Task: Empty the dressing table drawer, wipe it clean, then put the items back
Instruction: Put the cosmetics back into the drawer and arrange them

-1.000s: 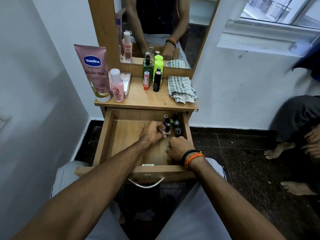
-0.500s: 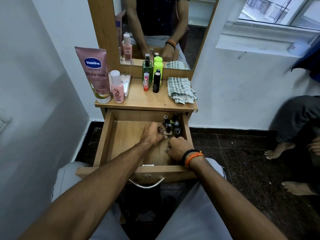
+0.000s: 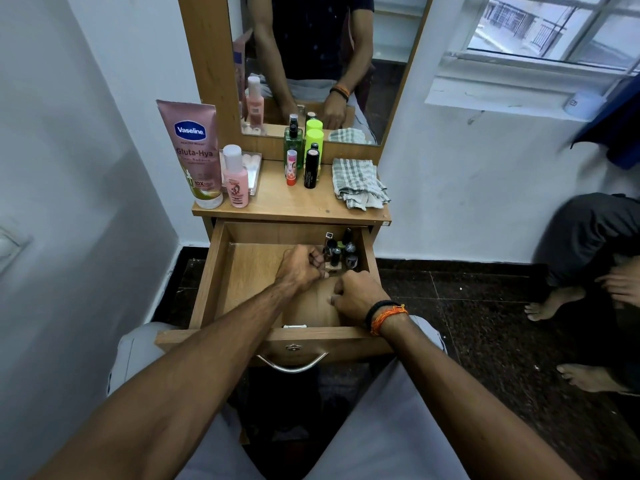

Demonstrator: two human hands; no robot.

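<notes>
The wooden drawer [image 3: 205, 282] of the dressing table is pulled out over my lap. In its back right corner several small dark bottles [image 3: 341, 249] stand on a small wooden stand [image 3: 334, 269]. My left hand [image 3: 300, 269] is curled at the stand's left edge, its fingertips pinching it. My right hand [image 3: 356, 295] lies as a fist on the drawer floor just in front of the stand, with nothing visible in it. A checked cloth [image 3: 357, 183] lies crumpled on the right of the tabletop [image 3: 277, 204].
On the tabletop stand a pink Vaseline tube [image 3: 194, 150], a pink bottle [image 3: 236, 178], a clear box [image 3: 255, 168], a green bottle [image 3: 292, 143], a yellow-capped bottle [image 3: 314, 140], a black tube [image 3: 310, 168] and a red-based tube [image 3: 291, 167]. Another person's bare feet [image 3: 554, 303] rest on the floor at right.
</notes>
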